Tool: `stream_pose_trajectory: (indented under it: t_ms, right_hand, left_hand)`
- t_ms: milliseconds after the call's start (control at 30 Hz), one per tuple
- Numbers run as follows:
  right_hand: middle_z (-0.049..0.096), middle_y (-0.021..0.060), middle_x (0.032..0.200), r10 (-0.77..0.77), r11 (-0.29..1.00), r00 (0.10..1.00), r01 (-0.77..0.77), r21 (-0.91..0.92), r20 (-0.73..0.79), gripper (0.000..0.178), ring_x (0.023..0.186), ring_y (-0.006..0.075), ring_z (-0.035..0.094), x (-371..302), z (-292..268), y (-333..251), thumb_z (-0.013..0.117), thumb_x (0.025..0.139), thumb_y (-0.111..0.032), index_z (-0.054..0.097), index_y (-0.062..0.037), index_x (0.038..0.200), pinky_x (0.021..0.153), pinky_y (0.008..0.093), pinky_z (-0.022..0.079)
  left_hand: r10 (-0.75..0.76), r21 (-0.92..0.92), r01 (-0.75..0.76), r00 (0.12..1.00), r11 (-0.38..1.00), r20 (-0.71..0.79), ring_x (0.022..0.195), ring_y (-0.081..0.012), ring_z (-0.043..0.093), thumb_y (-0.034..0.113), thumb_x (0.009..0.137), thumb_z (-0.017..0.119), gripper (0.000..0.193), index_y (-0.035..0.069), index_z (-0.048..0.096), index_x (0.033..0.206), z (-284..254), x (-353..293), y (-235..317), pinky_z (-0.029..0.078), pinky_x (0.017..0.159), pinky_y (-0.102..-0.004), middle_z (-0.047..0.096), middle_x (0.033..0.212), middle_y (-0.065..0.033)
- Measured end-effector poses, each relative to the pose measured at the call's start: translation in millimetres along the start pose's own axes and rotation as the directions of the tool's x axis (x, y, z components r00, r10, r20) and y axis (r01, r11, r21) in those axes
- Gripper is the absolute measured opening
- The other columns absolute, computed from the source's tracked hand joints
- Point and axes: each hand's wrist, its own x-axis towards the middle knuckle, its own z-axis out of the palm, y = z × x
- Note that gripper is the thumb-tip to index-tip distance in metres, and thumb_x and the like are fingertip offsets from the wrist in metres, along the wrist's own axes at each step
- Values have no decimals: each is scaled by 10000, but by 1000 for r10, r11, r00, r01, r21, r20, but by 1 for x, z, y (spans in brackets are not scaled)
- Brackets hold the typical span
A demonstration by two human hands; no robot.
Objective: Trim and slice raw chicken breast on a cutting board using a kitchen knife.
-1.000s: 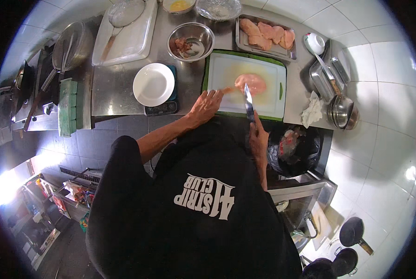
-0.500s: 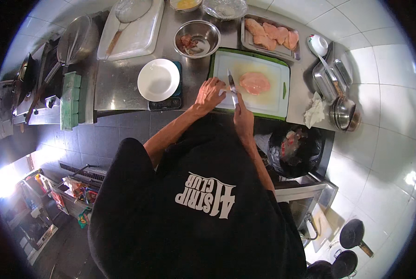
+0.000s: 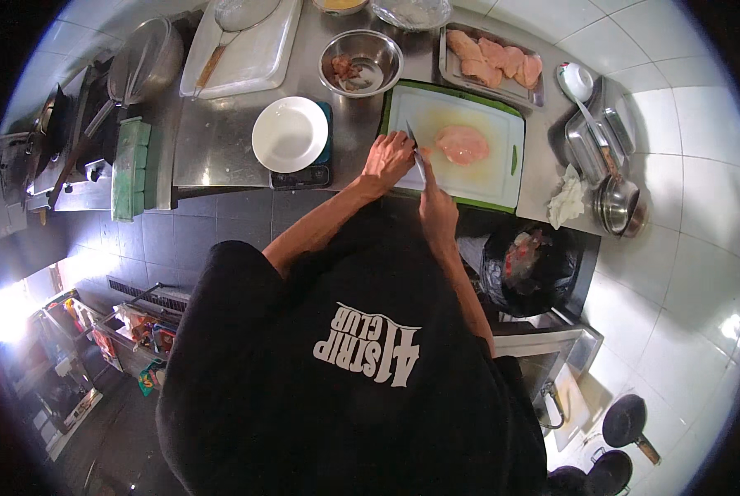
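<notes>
My right hand (image 3: 439,212) is closed around the handle of a knife (image 3: 420,162), its blade pointing away over the left part of the white cutting board (image 3: 490,188). Right beside the blade, my left hand (image 3: 389,157) rests at the board's left edge with its fingers curled together; whatever they pinch is hidden. A pale pink piece of raw chicken (image 3: 463,145) lies flat on the wet middle of the board, right of the knife and apart from both hands. Green edging from a mat (image 3: 482,205) shows around the board.
Left of the board, a white bowl (image 3: 290,133) sits on a dark scale (image 3: 301,178). Behind are a steel bowl (image 3: 385,58) with meat scraps and a tray (image 3: 535,97) of chicken pieces. Metal pans (image 3: 616,205) and a crumpled cloth (image 3: 566,199) stand right. A black-lined bin (image 3: 496,281) is below.
My left hand has moved right, closer to the knife blade, and its fingers have curled in. The knife stays in my right hand. The whole view has shifted slightly.
</notes>
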Motion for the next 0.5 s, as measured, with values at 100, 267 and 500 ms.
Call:
stream_pose_trajectory:
  t_ms: [100,267,500]
  right_hand:
    - [645,249,768,94,995,994,-96,36,47,667,683,443,646,-27,-14,7,526,981,-121,277,-285,1577,633,543,498]
    - [657,258,821,87,967,989,-112,228,118,606,714,445,661,-54,-37,18,552,981,-116,365,-237,1545,653,526,521]
    - [655,312,909,210,906,978,-188,380,-17,540,776,424,696,-56,-44,13,539,1002,-92,429,-208,1517,652,410,508]
  left_hand:
    - [-92,21,92,995,995,-27,949,-306,631,131,838,688,184,40,656,995,5,9,-2,510,858,-422,629,995,-121]
    - [-202,-230,176,975,957,-95,1032,-284,614,117,817,683,185,72,679,996,-1,17,-22,474,878,-419,667,1011,-101]
    - [168,-69,-163,983,984,69,1085,-237,572,195,816,720,219,99,689,1010,3,26,-12,431,930,-410,646,1011,-51]
